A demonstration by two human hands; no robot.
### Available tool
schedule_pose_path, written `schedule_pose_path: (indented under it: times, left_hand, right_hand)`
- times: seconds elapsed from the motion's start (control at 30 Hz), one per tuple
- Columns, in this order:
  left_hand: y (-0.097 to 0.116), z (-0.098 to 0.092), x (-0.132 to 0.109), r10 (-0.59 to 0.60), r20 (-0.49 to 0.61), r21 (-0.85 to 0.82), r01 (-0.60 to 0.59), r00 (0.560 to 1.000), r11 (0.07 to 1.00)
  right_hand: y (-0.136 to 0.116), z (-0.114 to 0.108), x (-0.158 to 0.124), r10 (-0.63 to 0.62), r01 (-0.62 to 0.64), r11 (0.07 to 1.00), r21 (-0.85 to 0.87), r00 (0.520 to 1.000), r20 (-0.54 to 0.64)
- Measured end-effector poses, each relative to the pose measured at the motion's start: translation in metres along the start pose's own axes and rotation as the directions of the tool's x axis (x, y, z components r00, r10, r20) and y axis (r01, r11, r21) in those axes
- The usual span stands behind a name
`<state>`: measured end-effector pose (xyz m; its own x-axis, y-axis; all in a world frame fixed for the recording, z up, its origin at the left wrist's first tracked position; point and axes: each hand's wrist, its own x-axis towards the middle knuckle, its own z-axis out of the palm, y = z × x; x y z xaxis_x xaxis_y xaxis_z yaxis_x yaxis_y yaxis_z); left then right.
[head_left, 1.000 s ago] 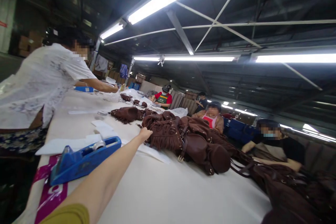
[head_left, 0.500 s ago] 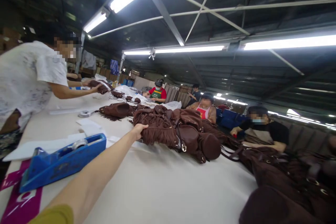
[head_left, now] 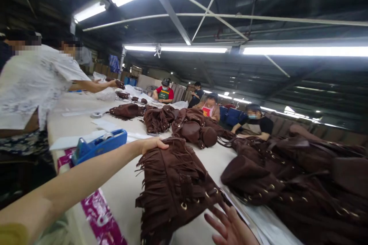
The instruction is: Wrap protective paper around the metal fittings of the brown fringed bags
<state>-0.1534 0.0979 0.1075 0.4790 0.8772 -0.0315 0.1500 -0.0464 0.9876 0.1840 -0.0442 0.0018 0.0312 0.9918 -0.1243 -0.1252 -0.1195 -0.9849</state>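
My left hand (head_left: 151, 144) grips the far edge of a brown fringed bag (head_left: 175, 182) that lies flat on the pale table (head_left: 123, 183) just in front of me. At the bottom of the view, next to the bag's near corner, my right hand (head_left: 230, 227) shows with its fingers spread and nothing in it. More brown fringed bags (head_left: 189, 124) lie heaped further along the table.
A blue tape dispenser (head_left: 99, 146) sits left of my left arm beside white paper sheets. A big pile of brown bags (head_left: 299, 176) fills the right side. A person in a white shirt (head_left: 31, 88) leans over the table at left; other people sit at the far side.
My left hand has pulled one fringed bag out of the heap and toward me. My right hand has come into view at the bottom. The view has swung left and down.
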Motion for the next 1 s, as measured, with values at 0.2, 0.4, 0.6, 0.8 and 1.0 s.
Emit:
schedule_pose_path:
  times: [0.2,0.4,0.6,0.8,1.0]
  left_hand:
    - [-0.016,0.034,-0.018,0.139,-0.288,0.376,-0.021,0.947,0.927]
    - [-0.049,0.076,-0.072,0.375,-0.220,0.729,-0.104,0.901,0.677]
    - [-0.073,0.130,-0.096,0.406,-0.047,0.898,-0.139,0.913,0.418]
    - [-0.079,0.163,-0.078,0.279,-0.276,0.898,0.143,0.920,0.417]
    - [-0.068,0.147,-0.075,0.181,-0.231,0.889,0.131,0.956,0.438]
  right_hand:
    - [-0.005,0.021,-0.011,0.028,-0.030,0.998,-0.060,0.999,-0.028]
    - [0.018,0.060,-0.009,-0.052,0.050,0.957,-0.286,0.999,0.001]
    - [0.034,0.116,0.005,-0.034,0.031,0.997,-0.066,0.999,-0.037]
    - [0.027,0.126,0.029,0.026,-0.022,0.992,0.128,0.999,-0.033]
    - [0.014,0.130,0.043,0.122,-0.123,0.992,0.035,0.992,0.030]
